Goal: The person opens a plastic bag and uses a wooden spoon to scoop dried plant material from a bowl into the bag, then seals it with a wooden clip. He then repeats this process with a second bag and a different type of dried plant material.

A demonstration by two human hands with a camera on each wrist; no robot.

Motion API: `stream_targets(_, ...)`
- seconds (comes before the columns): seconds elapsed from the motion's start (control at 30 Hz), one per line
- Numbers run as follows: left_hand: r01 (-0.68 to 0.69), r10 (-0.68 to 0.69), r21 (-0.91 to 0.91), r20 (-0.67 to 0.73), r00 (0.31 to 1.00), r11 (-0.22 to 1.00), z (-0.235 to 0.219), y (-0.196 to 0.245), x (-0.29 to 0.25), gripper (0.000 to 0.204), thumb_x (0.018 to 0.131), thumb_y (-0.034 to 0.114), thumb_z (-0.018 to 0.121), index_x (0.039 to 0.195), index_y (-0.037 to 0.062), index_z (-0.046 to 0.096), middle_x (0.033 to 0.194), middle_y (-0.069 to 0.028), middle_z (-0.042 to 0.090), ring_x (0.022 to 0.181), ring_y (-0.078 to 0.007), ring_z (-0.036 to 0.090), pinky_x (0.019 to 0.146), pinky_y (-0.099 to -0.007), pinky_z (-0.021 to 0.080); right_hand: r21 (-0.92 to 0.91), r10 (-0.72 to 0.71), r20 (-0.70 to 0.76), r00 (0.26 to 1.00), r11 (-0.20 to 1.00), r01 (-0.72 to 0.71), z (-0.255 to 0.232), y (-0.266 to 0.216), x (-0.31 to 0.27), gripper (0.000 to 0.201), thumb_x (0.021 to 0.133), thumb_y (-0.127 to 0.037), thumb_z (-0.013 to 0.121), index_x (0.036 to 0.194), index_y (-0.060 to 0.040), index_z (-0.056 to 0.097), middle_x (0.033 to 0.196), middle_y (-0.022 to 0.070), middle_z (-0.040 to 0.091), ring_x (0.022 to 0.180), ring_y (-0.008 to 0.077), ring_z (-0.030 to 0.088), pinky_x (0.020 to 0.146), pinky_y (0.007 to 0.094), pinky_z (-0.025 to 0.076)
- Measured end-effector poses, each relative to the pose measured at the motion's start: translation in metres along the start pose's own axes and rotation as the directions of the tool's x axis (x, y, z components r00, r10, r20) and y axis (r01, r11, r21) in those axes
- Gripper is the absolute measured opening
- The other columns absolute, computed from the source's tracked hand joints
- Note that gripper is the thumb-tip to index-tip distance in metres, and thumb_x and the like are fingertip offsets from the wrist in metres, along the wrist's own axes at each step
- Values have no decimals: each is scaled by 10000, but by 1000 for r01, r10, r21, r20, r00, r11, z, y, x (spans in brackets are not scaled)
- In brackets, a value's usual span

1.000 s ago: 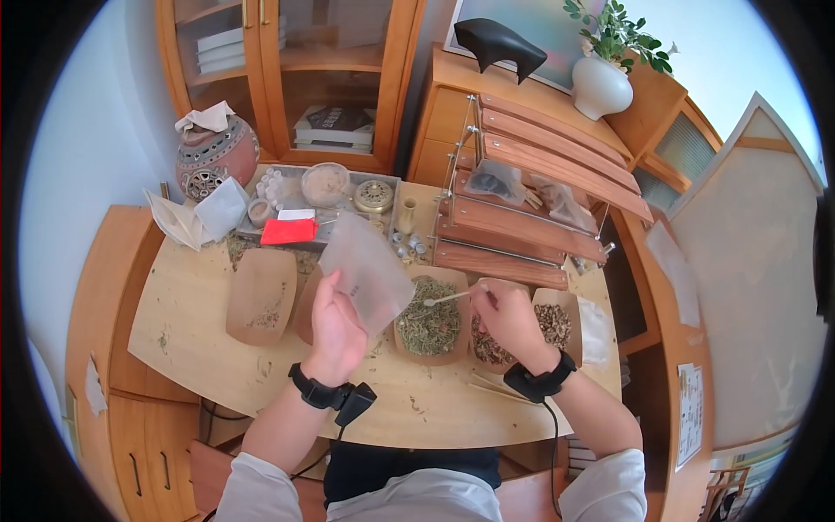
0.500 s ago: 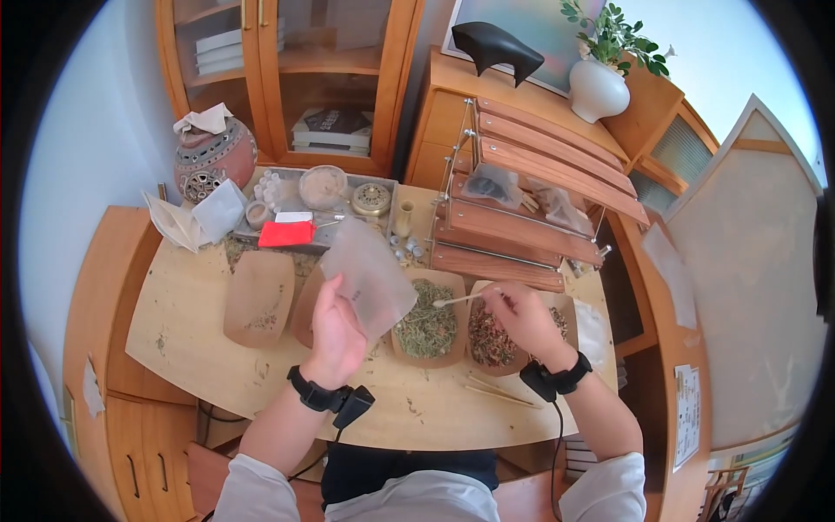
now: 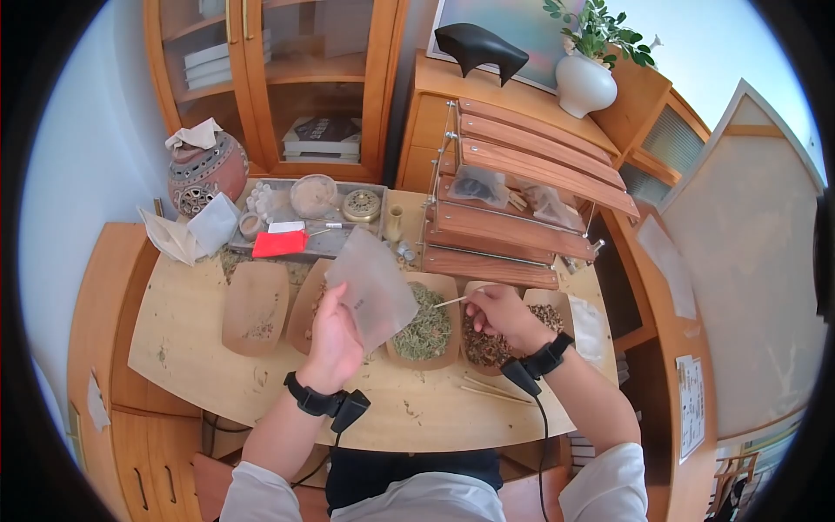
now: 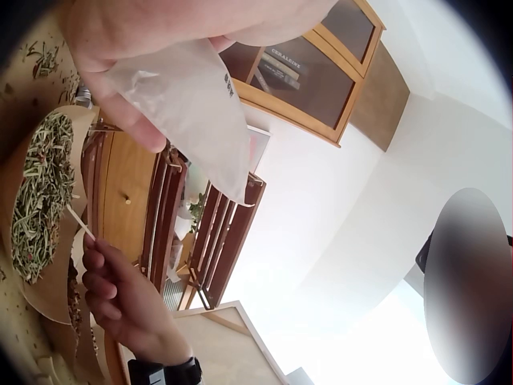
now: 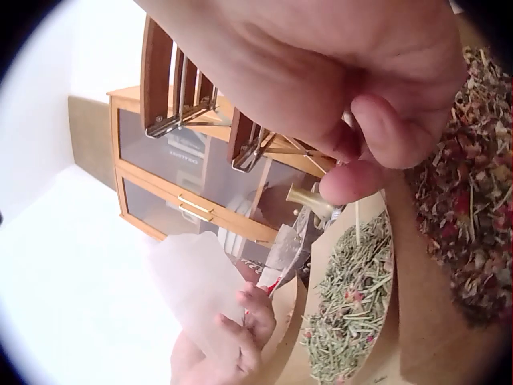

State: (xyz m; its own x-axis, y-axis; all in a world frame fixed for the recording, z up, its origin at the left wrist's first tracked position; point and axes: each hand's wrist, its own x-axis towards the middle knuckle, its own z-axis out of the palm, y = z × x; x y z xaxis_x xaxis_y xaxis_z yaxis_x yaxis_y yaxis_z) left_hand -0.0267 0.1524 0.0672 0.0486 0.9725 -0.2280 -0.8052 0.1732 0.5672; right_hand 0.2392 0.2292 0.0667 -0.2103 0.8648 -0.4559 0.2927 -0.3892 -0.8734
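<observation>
My left hand [image 3: 333, 344] holds a frosted translucent bag [image 3: 372, 291], thumb on the near face and fingers behind it. The bag leans up in front of a paper tray and partly hides it. My right hand [image 3: 504, 317] pinches a thin pale wooden spoon [image 3: 450, 301] between thumb and fingertips. The spoon's far end points left, over the dried green herbs [image 3: 424, 331] in a brown paper tray [image 3: 426, 364]. Below the right hand lies a reddish mix of dried petals [image 5: 473, 208], in the neighbouring tray.
At the left stands a paper tray [image 3: 252, 300] with a few crumbs. A grey tray [image 3: 300, 254] behind holds jars and a red packet [image 3: 280, 244]. A wooden slatted rack [image 3: 513, 222] stands back right. Thin sticks [image 3: 496, 391] lie near the front edge.
The right hand shifted slightly right, then back left; the spoon's end now sits toward the right side of the green herbs. The left hand with the bag stayed nearly still. The head view turned slightly.
</observation>
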Motion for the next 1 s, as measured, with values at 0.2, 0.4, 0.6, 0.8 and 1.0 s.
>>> stream_targets(0.2,-1,2,-14,6,1000,1000,-1,0,0,501,1021,335,404,1438,59,388,1394,-79,514,1289,-236,492,1102,-415,374,133,65,47,997,989,-70,-2,1,3,195,990,-152,537,974,15,635,817,32,588,558,97,552,411,223,342)
stream_targets(0.4,-3,3,-14,9,1000,1000,-2,-1,1,500,1023,334,397,1439,57,386,1389,-80,519,1285,-235,496,1100,-414,377,192,96,88,991,975,-112,-6,5,2,179,995,-159,546,977,-2,629,807,24,579,566,96,535,416,222,333)
stream_targets(0.6,4,-4,-8,7,1000,1000,-3,-2,2,497,1025,330,395,1443,63,381,1390,-77,518,1288,-232,496,1098,-414,382,236,85,112,990,965,-110,-10,-2,-10,168,1001,-147,535,979,-6,621,807,12,574,584,95,528,436,216,337)
stream_targets(0.8,15,-16,36,1,1000,999,0,-2,-1,508,1022,342,404,1447,66,371,1405,-74,506,1294,-229,492,1094,-420,389,262,49,94,994,963,-72,-19,-22,-26,175,1007,-152,536,1015,2,620,801,-3,568,573,79,500,435,198,306)
stream_targets(1.0,36,-39,64,43,998,997,-1,-4,0,525,1020,359,409,1454,66,363,1415,-75,501,1302,-228,490,1090,-424,396,293,-61,68,996,955,39,-24,-62,-47,209,1019,-170,516,1018,10,621,804,4,574,574,76,518,424,197,323)
